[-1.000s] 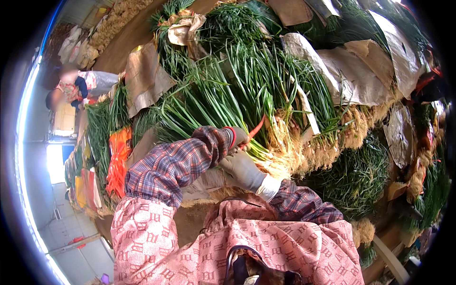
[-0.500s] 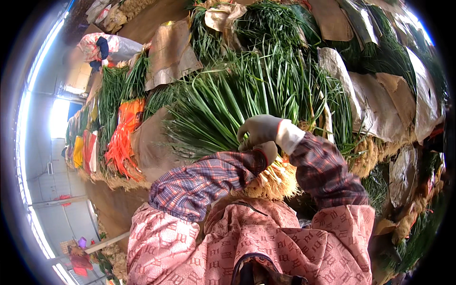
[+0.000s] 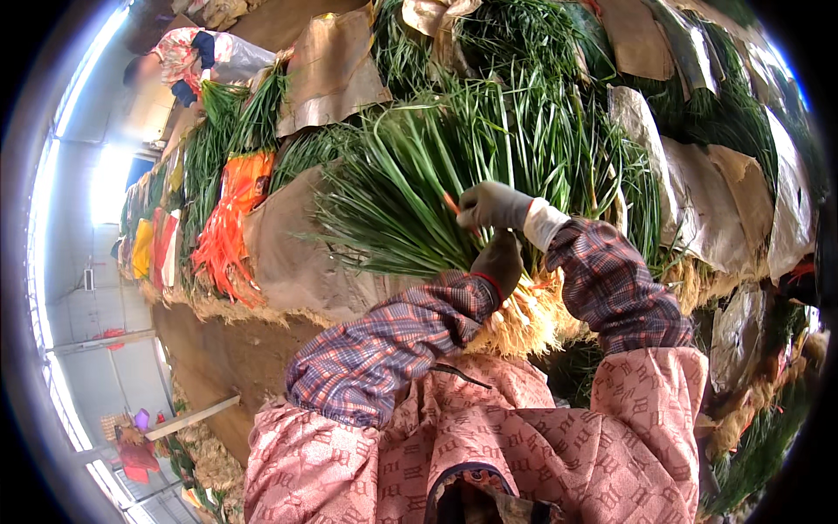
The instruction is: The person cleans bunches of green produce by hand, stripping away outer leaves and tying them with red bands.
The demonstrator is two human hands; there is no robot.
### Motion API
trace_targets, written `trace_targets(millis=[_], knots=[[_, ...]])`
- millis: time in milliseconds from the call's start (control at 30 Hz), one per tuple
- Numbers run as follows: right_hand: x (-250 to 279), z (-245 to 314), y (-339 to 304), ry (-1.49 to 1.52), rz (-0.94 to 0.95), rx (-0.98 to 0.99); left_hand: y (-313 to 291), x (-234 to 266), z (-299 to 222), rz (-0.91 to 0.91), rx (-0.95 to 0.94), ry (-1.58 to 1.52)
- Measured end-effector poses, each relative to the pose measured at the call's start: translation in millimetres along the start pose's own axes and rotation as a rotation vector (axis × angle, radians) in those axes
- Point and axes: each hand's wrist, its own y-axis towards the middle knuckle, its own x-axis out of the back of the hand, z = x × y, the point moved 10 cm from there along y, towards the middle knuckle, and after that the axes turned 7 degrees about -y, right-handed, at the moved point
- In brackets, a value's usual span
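A bunch of leafy green plants [image 3: 410,214], like green garlic or chives, fans out before me, its pale roots [image 3: 522,325] toward my lap. My gloved left hand [image 3: 502,262] is closed around the bunch just above the roots. Above it, my gloved right hand [image 3: 496,206] has its fingers bent together over the leaves. A thin orange-red strip [image 3: 450,203] shows at its fingertips and seems pinched there. The palm side of both hands is hidden.
Orange strips [image 3: 229,231] hang over the row at left. Brown sheets [image 3: 292,249] and pale sacking [image 3: 711,196] lie between heaps of greens [image 3: 524,48]. A person [image 3: 202,54] bends over greens at far left. A wooden bar [image 3: 194,417] juts out at lower left.
The orange-red strip now shows at my right fingertips. My right hand has risen slightly away from my left, which now shows more fully around the bunch. The view has shifted a little.
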Motion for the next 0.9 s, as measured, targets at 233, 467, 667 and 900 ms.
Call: trace_targets(millis=[233, 467, 667, 900], knots=[[16, -134, -59, 0.883, -0.453, -0.307, 12, -24, 13, 0.457, 0.116, -0.285], [-12, -141, -99, 1.055, -0.7, -0.193, -15, -57, 74, 0.917, 0.705, -1.505], [-50, -86, -148, 0.895, -1.078, -0.088, -20, -66, 58, 1.075, 0.838, -2.067], [-38, -24, -179, 0.199, -1.312, -0.03, -29, -73, 64, 1.039, 0.934, -2.032]])
